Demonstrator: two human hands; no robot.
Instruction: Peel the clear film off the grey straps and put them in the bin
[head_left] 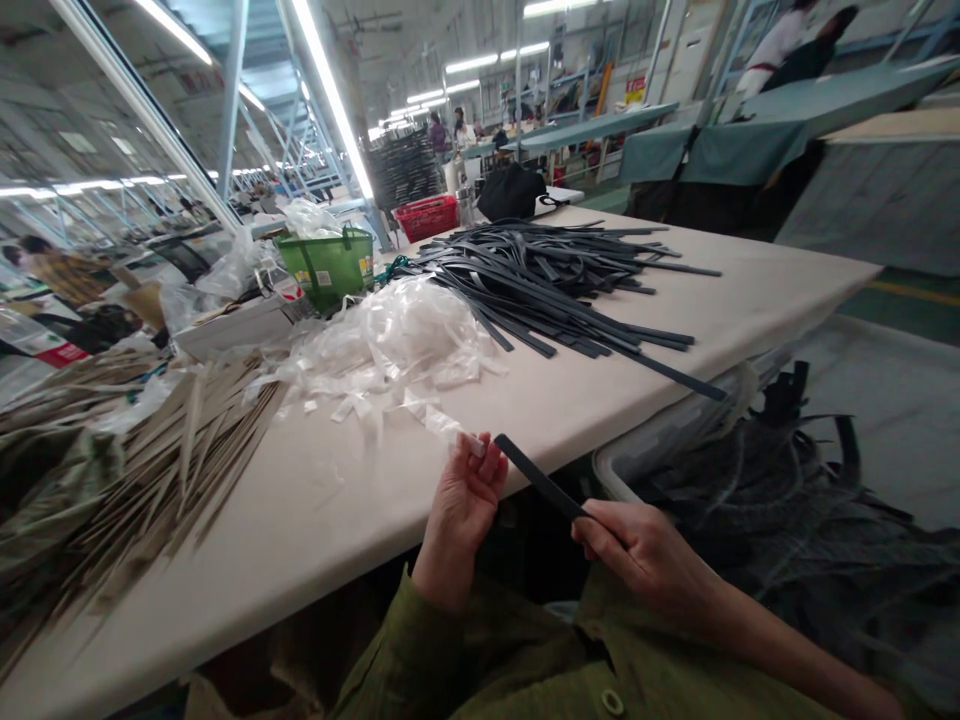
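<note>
Pinching white film [433, 416] in left grip [465, 492], clasping dark strip [541, 483] in right grip [636, 540] — best held straight, no rushing!

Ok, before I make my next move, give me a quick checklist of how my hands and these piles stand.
1. Dark strip gripped in the right hand: ok.
2. White film piece pinched in the left hand: ok.
3. Near end of the dark strip clear of the left fingers: cannot tell; they look very close.
4. Underside of the dark strip free of film: cannot tell, it is hidden.
5. Pile of dark strips lying on the table: ok.
6. Clear gap between that pile and the white film heap: not ok, none shows from this view.
</note>
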